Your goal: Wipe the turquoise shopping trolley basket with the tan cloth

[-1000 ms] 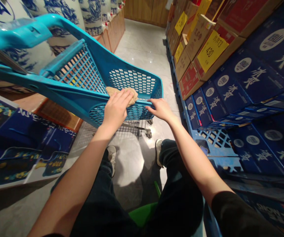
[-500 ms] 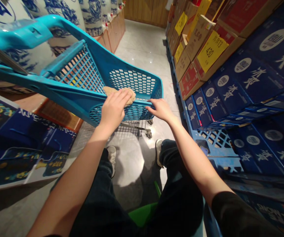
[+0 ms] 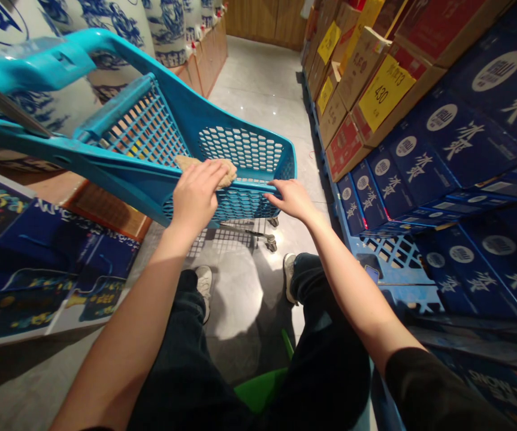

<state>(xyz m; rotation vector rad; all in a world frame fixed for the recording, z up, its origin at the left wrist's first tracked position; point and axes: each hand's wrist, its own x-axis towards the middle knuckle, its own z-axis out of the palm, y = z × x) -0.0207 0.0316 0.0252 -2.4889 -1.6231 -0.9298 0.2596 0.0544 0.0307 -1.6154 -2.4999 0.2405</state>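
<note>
Across the near rim (image 3: 253, 187) of the blue shopping cart (image 3: 177, 111), the left hand (image 3: 195, 191) lies palm-down, its fingers bent close together over a tan cloth (image 3: 227, 175) pressed between hand and edge, with loose folds showing on both sides of the fingers. Toward the cart's front end, the right hand (image 3: 289, 196) hooks the same rim half-curled, fingertips over the top and thumb on the outer side; how tightly it grips cannot be told. Wiping well here likely means wrapping the cloth over both faces of the rim, pressing evenly along its length, and letting the right hand brace the wheeled cart against rolling. By count, one cart and one cloth are in play, and two casters (image 3: 271, 242) show beneath. Below stand two pale sneakers (image 3: 203, 286), with one green plastic piece, perhaps a stool (image 3: 262, 389), between the legs. Farther out on the right, blue cartons (image 3: 456, 146) show six white ovals in the upper row and four in the lower; beyond, three yellow price signs (image 3: 386, 93) are plain on brown cartons (image 3: 363, 63). Opposite stand at least five blue-and-white jars (image 3: 168, 27).
</note>
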